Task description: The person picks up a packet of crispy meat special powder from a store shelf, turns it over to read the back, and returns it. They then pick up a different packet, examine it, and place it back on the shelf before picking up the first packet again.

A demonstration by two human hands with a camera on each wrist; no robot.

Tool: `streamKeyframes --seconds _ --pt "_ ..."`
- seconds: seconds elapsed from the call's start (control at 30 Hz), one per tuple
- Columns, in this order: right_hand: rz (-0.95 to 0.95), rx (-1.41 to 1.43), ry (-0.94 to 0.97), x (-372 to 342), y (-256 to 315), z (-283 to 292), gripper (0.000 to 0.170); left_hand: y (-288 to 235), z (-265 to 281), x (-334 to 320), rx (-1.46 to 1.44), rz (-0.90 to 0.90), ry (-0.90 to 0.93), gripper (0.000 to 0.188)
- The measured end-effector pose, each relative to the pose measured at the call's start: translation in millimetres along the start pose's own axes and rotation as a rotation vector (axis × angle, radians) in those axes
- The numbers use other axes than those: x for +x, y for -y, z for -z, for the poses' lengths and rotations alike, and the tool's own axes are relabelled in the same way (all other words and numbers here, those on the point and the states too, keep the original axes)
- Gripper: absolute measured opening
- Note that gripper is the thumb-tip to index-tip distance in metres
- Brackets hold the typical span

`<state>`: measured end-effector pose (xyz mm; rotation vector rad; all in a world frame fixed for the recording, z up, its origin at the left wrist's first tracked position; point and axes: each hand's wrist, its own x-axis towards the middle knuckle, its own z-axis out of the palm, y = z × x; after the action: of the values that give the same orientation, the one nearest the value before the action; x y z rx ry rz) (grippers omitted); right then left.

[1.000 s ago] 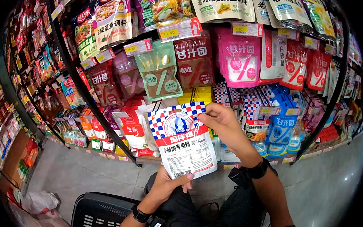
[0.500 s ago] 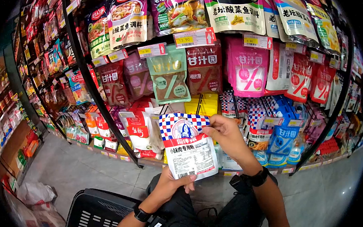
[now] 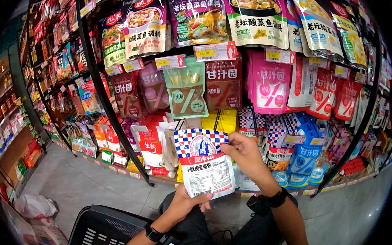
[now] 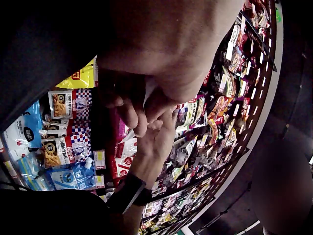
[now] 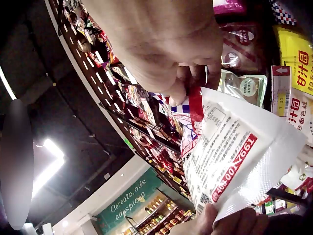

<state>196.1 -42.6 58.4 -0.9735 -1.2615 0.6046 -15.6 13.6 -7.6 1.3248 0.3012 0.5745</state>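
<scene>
Both hands hold a white powder packet (image 3: 208, 171) with a blue, red and white checked top, its printed panel toward the head camera. My left hand (image 3: 188, 203) pinches the lower edge, thumb lying on the front. At the upper right edge, my right hand (image 3: 246, 154) pinches the packet between thumb and fingers. Seen from the right wrist, the packet (image 5: 234, 147) is tilted, with a red band of white digits along it; the left hand's fingers (image 5: 239, 223) grip its bottom. In the left wrist view, the left hand (image 4: 161, 54) hides most of the packet.
Shelves ahead carry hanging pouches, among them a green-topped sugar pouch (image 3: 187, 94), a pink pouch (image 3: 269, 89) and matching checked packets (image 3: 278, 146). Below left stands a black basket (image 3: 104, 233). A dark shelf post (image 3: 109, 92) rises left of the packet. Grey floor (image 3: 92, 182) lies between.
The shelves have slid down and to the right in the head view, as the camera tilted. The packet sits slightly lower and further right in view, with both hands keeping their hold.
</scene>
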Motion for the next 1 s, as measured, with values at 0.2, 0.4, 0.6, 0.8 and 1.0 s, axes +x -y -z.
streamKeyframes --seconds 0.2,0.4,0.6,0.8,1.0 --pt "0.026 -0.017 0.007 1 -5 2 0.014 -1 -1 0 0.008 -0.02 -0.008 0.016" --pt "0.212 -0.348 -0.173 0 0 -15 0.022 -3 1 1 -0.102 -0.071 -0.081 0.015" --pt "0.418 -0.681 -0.083 -6 2 -19 0.022 -1 5 1 -0.12 -0.175 -0.207 0.018" --pt "0.487 -0.85 0.198 -13 -12 -25 0.029 -4 3 3 -0.173 -0.233 -0.308 0.024" --pt "0.538 -0.942 0.248 -14 -15 -30 0.036 0 12 5 -0.232 -0.19 -0.277 0.027"
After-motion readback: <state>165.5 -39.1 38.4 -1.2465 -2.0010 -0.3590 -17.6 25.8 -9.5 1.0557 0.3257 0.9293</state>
